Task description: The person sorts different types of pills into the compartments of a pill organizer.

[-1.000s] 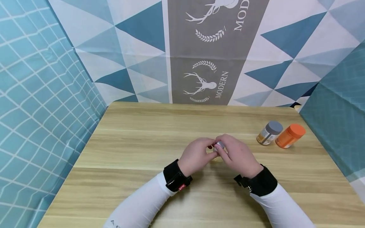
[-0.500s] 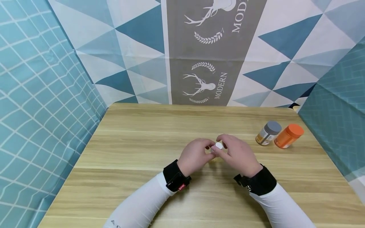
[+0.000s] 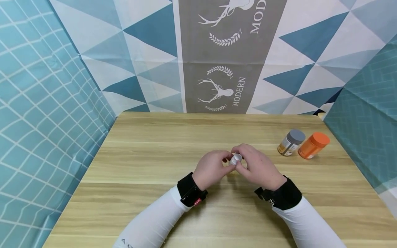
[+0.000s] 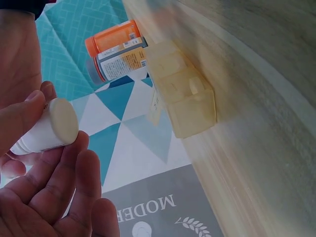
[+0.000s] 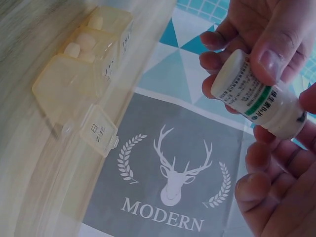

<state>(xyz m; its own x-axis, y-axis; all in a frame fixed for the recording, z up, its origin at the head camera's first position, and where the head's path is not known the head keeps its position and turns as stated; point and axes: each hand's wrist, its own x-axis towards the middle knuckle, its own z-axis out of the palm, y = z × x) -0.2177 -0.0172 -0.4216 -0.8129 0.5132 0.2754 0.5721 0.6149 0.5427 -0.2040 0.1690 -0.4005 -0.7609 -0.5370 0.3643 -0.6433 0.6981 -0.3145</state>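
Note:
Both hands meet around a small white pill bottle point(image 3: 234, 159) at mid-table. My left hand point(image 3: 213, 168) pinches its lower part with thumb and fingers; in the right wrist view that thumb lies across the printed label with its green band. My right hand point(image 3: 258, 168) has thumb and index finger at the upper end. Whether that end is capped is unclear. Below the bottle stands a translucent yellow pill organizer point(image 4: 190, 106), mostly hidden by the hands in the head view. Its lid point(image 5: 98, 131) marked SUN hangs open, and pale tablets point(image 5: 72, 49) lie in some compartments.
A grey-lidded jar point(image 3: 291, 143) and an orange jar point(image 3: 313, 146) stand side by side at the table's right. Patterned cloth point(image 3: 161, 55) hangs behind the wooden table point(image 3: 149, 137), and blue cloth covers both sides.
The bottle's upper end, largely covered by the right fingers a second ago, now shows more openly and has turned slightly. The right fingers have shifted around it; both arms stay nearly in place.

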